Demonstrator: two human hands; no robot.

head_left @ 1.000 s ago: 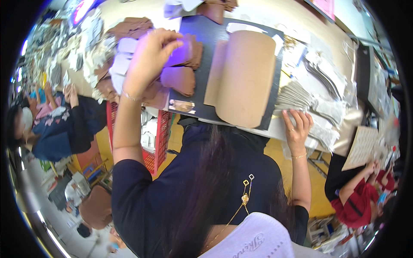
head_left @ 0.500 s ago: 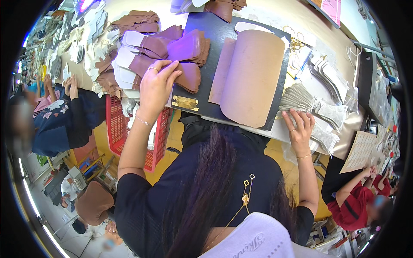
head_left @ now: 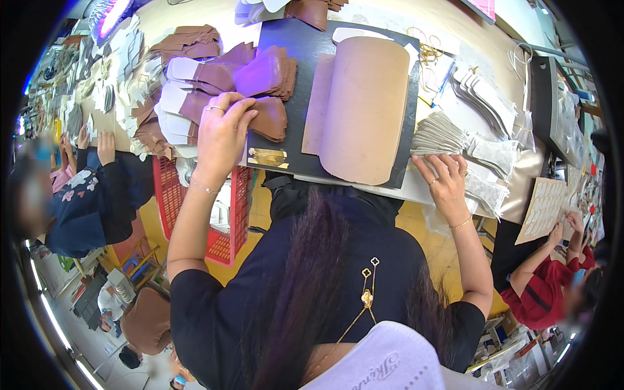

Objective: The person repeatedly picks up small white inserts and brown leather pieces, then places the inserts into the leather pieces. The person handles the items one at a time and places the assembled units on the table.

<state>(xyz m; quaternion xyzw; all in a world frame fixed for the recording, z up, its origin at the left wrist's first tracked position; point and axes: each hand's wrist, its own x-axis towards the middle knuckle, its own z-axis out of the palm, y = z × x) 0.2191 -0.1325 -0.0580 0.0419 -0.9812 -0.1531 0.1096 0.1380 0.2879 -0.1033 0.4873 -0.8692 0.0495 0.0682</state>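
Observation:
Brown leather pieces [head_left: 270, 120] with pale backing lie overlapped in a stack at the left of the black mat [head_left: 296, 140]. My left hand [head_left: 223, 133] is over the near pieces, its thumb and fingers drawn together at the edge of a brown leather piece. At the right, a fanned stack of grey fabric pieces [head_left: 439, 134] lies on the table. My right hand [head_left: 447, 182] rests at the near edge of that stack, fingers apart. Between the hands, a bulging tan board [head_left: 365, 107] covers much of the mat.
A red plastic basket [head_left: 242, 218] stands below the table edge at left. Dark curved strips [head_left: 484, 104], a blue pen [head_left: 445, 83] and yellow cord [head_left: 429, 55] lie at the right. Co-workers sit on both sides; one holds a tan card [head_left: 543, 209].
The whole view has shifted slightly, so the table things appear further left and higher. My left hand keeps its place at the leather; my right hand stays by the grey stack.

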